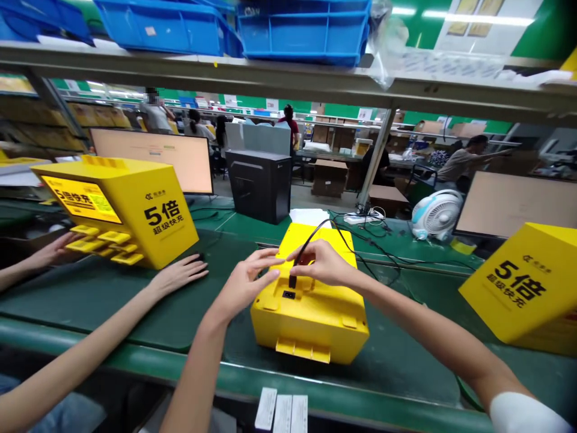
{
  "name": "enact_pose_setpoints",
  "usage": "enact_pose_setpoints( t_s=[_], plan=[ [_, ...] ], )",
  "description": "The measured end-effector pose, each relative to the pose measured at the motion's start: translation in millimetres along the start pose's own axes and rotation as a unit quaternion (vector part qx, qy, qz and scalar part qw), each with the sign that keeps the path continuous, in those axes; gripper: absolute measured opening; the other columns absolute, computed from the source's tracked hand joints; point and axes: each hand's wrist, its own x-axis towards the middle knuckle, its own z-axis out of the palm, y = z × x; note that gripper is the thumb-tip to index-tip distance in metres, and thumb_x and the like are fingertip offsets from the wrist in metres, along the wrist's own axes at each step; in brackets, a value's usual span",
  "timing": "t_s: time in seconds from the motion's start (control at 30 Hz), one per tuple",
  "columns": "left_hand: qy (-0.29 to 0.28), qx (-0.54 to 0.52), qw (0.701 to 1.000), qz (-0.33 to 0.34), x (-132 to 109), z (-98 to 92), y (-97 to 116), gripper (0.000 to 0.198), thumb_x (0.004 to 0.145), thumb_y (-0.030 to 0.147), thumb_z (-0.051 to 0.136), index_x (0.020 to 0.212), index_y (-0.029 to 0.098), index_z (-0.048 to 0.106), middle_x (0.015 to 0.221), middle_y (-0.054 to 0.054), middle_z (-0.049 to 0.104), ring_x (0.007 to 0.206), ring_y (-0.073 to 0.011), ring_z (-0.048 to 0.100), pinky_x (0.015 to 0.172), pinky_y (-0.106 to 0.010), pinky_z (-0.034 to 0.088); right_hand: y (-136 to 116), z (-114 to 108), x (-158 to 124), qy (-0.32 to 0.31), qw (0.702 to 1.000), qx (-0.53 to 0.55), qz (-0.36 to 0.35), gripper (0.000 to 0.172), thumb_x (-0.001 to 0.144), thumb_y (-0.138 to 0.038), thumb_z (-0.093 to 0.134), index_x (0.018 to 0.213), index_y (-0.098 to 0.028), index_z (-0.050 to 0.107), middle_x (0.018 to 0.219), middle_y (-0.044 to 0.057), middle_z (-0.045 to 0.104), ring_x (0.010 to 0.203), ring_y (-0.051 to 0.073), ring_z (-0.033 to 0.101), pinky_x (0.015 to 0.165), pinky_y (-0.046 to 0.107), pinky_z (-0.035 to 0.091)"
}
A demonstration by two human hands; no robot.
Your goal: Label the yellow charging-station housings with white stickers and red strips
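Observation:
A yellow charging-station housing lies on the green bench in front of me, with a small black socket in its upper face. My right hand holds a black cable just above that socket, and its plug end hangs close to the opening without visibly touching it. My left hand is next to the cable, fingers apart, and holds nothing I can see. A co-worker's hands rest on the bench at the left beside another yellow housing.
A third yellow housing sits at the right. Loose black cables, a power strip and a white fan lie behind. Blue bins sit on the overhead shelf. Paper slips lie at the near edge.

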Motion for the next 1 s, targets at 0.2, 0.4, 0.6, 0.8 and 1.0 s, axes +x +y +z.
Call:
enact_pose_setpoints(
  t_s=[0.2,0.4,0.6,0.8,1.0],
  plan=[
    [-0.010,-0.179,0.976,-0.124,2.4,13.7,-54.5,0.093,0.081,0.033,0.061,0.160,0.022,0.014,0.156,-0.012,0.043,0.130,-0.0345,0.056,0.105,-0.048,0.052,20.2,10.6,-7.9,0.005,1.000,-0.018,0.018,0.019,0.078,-0.028,0.076,0.087,-0.011,0.079,0.093,0.009,0.077,0.081,0.020,0.072,0.071,0.027,0.056],
    [0.019,-0.246,0.957,-0.155,-8.1,32.3,-57.5,0.099,0.078,0.024,0.065,0.160,0.027,0.012,0.162,-0.004,0.033,0.139,-0.0310,0.048,0.109,-0.039,0.049,16.9,7.3,-20.5,0.004,0.999,-0.030,0.038,0.015,0.076,-0.024,0.077,0.086,-0.013,0.080,0.092,0.008,0.077,0.082,0.021,0.072,0.073,0.027,0.057],
    [0.024,-0.241,0.960,-0.139,-11.3,45.6,-53.6,0.101,0.078,0.023,0.067,0.160,0.027,0.010,0.163,-0.004,0.031,0.139,-0.0308,0.047,0.101,-0.033,0.053,8.2,-1.3,-33.3,0.004,0.997,-0.047,0.055,0.013,0.078,-0.021,0.075,0.087,-0.014,0.081,0.092,0.008,0.077,0.080,0.020,0.072,0.073,0.028,0.058],
    [0.028,-0.247,0.956,-0.153,-6.3,53.7,-48.1,0.103,0.075,0.023,0.069,0.160,0.025,0.012,0.162,-0.005,0.033,0.139,-0.0314,0.047,0.097,-0.031,0.055,12.2,-5.4,-32.8,-0.010,0.997,-0.044,0.060,0.012,0.076,-0.019,0.075,0.086,-0.015,0.081,0.093,0.008,0.077,0.083,0.021,0.072,0.075,0.028,0.058],
    [0.026,-0.223,0.965,-0.139,-1.2,63.9,-60.0,0.103,0.072,0.033,0.070,0.159,0.024,0.016,0.161,-0.004,0.034,0.141,-0.0333,0.045,0.109,-0.043,0.051,21.5,-7.7,-36.0,-0.015,0.994,-0.046,0.097,0.012,0.068,-0.022,0.080,0.078,-0.016,0.080,0.077,0.006,0.076,0.069,0.019,0.071,0.058,0.022,0.054]
  ],
)
